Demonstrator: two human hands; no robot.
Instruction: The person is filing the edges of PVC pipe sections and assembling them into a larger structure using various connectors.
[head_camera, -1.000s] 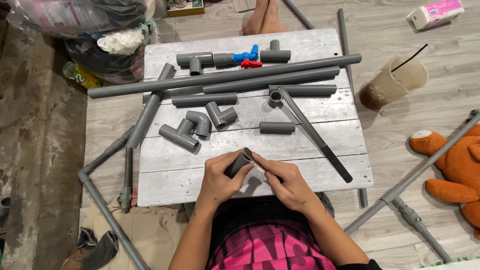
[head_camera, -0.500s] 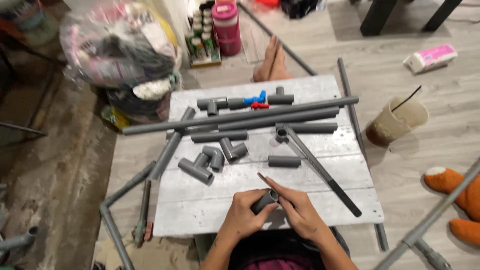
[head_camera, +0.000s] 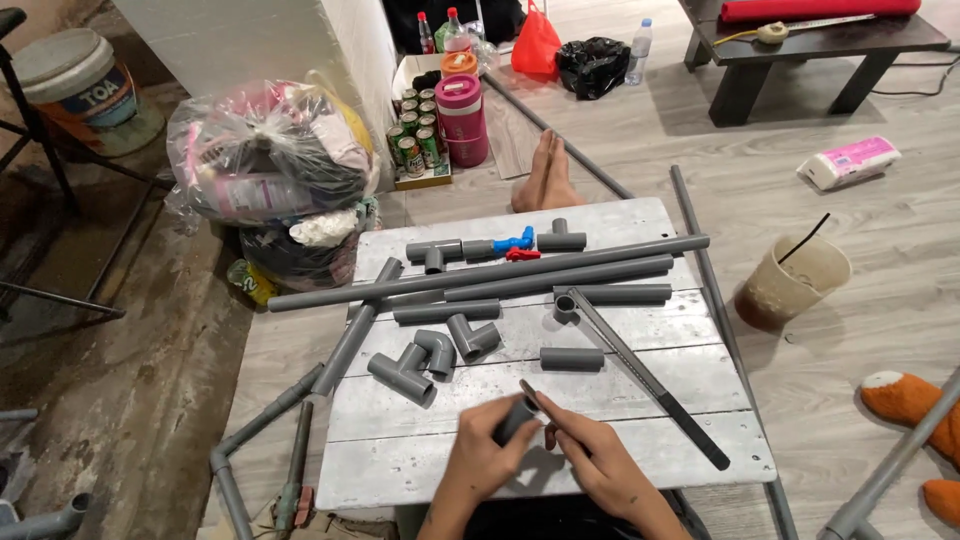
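Note:
My left hand (head_camera: 478, 462) grips a short grey pipe piece (head_camera: 518, 417) over the near edge of the white wooden table (head_camera: 690, 462). My right hand (head_camera: 590, 455) holds a thin brush-like tool (head_camera: 531, 394) whose tip touches the open end of that pipe piece. Just beyond my hands lie grey elbow and tee fittings (head_camera: 432, 356) and a short pipe stub (head_camera: 572, 359). Long grey pipes (head_camera: 490, 274) lie across the table's middle. A black-handled rod (head_camera: 650, 378) runs diagonally on the right.
A blue and red valve (head_camera: 514, 244) joins pipes at the table's far edge. Someone's bare feet (head_camera: 545, 175) rest beyond it. A bucket (head_camera: 793, 282) stands right, plastic bags (head_camera: 270, 170) left, loose pipes (head_camera: 268, 440) on the floor, and an orange plush toy (head_camera: 915, 410) at far right.
The view has tilted up, showing more of the room. My hands stay at the near table edge on the same pipe piece, with the tool still at its opening.

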